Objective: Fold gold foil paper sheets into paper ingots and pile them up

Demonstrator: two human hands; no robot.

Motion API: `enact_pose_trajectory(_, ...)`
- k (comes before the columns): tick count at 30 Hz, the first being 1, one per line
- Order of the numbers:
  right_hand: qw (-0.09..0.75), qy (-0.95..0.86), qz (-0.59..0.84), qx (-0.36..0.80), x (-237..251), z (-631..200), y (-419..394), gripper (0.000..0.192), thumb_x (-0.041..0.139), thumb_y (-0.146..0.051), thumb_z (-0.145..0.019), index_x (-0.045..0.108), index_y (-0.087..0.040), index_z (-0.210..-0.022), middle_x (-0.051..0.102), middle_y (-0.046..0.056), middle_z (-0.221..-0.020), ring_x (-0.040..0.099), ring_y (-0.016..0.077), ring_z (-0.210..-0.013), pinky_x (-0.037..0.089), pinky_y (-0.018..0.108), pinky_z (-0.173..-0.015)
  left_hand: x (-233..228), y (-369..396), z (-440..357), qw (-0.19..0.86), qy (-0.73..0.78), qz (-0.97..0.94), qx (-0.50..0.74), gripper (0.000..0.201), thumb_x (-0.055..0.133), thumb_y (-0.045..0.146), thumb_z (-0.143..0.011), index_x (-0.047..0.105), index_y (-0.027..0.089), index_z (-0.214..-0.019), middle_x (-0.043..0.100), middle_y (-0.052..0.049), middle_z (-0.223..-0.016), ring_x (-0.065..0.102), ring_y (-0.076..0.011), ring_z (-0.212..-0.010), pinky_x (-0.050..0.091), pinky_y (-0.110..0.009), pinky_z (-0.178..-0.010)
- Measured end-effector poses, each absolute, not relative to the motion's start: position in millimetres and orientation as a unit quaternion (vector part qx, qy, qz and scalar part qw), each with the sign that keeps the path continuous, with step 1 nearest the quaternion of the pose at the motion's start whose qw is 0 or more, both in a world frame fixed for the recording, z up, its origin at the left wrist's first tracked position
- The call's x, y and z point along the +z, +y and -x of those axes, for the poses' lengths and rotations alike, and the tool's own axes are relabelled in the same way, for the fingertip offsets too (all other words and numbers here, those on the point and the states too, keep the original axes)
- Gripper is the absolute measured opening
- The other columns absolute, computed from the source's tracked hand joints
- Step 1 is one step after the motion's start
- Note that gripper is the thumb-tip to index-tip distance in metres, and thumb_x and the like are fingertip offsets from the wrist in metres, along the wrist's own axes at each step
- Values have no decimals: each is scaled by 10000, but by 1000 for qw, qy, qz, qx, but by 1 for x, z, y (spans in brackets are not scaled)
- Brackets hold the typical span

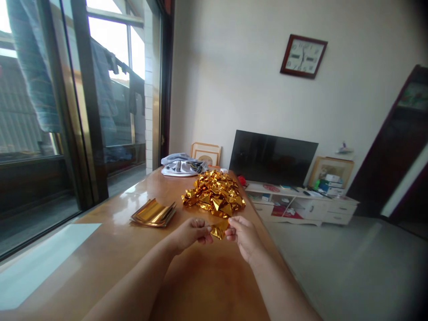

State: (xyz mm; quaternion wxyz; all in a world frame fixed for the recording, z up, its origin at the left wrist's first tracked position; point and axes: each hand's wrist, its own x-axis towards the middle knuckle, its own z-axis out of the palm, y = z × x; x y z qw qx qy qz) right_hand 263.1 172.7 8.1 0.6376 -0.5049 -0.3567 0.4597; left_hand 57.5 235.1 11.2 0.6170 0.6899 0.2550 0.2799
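Note:
A small piece of folded gold foil paper [220,230] is pinched between my left hand [192,232] and my right hand [244,232], just above the glossy wooden table [110,249]. Behind my hands lies a heap of folded gold foil pieces [214,193]. To the left of the heap rests a flat stack of unfolded gold foil sheets [153,213].
Folded grey clothes [182,165] lie at the table's far end. A dark TV [272,157] stands on a white low cabinet [301,205] to the right, with a wall clock [303,56] above. A glass sliding door [76,111] runs along the left.

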Motion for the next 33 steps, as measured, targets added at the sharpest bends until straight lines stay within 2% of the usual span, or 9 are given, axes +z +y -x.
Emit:
enact_pose_trajectory(4,583,-421,534,445,19,-271,191,259,779,-363,-696,616,-162,-717,657,24,-616,546,105,-470,366,188,-413,5,242,-52,559,294,-708,315,362,683,489,-809,725,130,-786,720,-78,-730,593,-153,-636,424,-266,-630)
enact_pose_trajectory(8,620,-406,529,414,24,-274,205,299,787,-407,-686,609,-167,-704,608,-7,-560,428,66,-406,250,182,-377,1,248,-48,460,330,-741,362,284,634,412,-838,727,154,-766,704,-59,-707,599,-168,-645,406,-262,-606)
enact_pose_trajectory(10,632,-396,527,407,21,-271,208,332,781,-452,-693,612,-166,-712,590,-15,-550,405,63,-404,232,188,-380,-1,250,-48,399,344,-766,369,219,611,337,-838,744,171,-785,712,-54,-727,607,-181,-669,396,-264,-611)
enact_pose_trajectory(13,628,-400,523,415,12,-265,206,366,777,-495,-701,633,-162,-749,597,-12,-577,437,74,-437,273,199,-403,-1,248,-50,334,348,-800,356,195,587,265,-838,771,205,-861,739,-47,-801,627,-200,-715,388,-271,-637)
enact_pose_trajectory(18,603,-432,521,423,-1,-258,201,351,751,-475,-745,668,-149,-846,643,10,-686,526,97,-535,384,212,-472,0,244,-55,276,363,-818,352,204,604,297,-860,781,227,-933,751,-48,-825,631,-210,-697,378,-277,-635)
enact_pose_trajectory(23,597,-431,525,427,-8,-256,203,274,718,-394,-757,662,-149,-866,666,25,-764,576,110,-592,455,222,-524,-2,245,-57,268,359,-824,346,257,570,316,-894,767,208,-1017,760,-69,-920,660,-223,-793,417,-275,-686)
enact_pose_trajectory(29,609,-414,504,451,-8,-256,204,239,717,-326,-725,647,-150,-870,644,8,-724,607,123,-618,500,236,-570,-8,249,-58,260,371,-823,342,255,545,333,-917,739,180,-980,749,-48,-897,661,-194,-786,442,-257,-688)
enact_pose_trajectory(33,616,-407,506,446,-9,-254,204,232,708,-301,-719,639,-152,-884,644,4,-709,619,132,-623,512,246,-586,-10,251,-60,292,365,-802,373,253,569,328,-908,733,177,-1029,760,-49,-960,683,-200,-838,476,-263,-733)
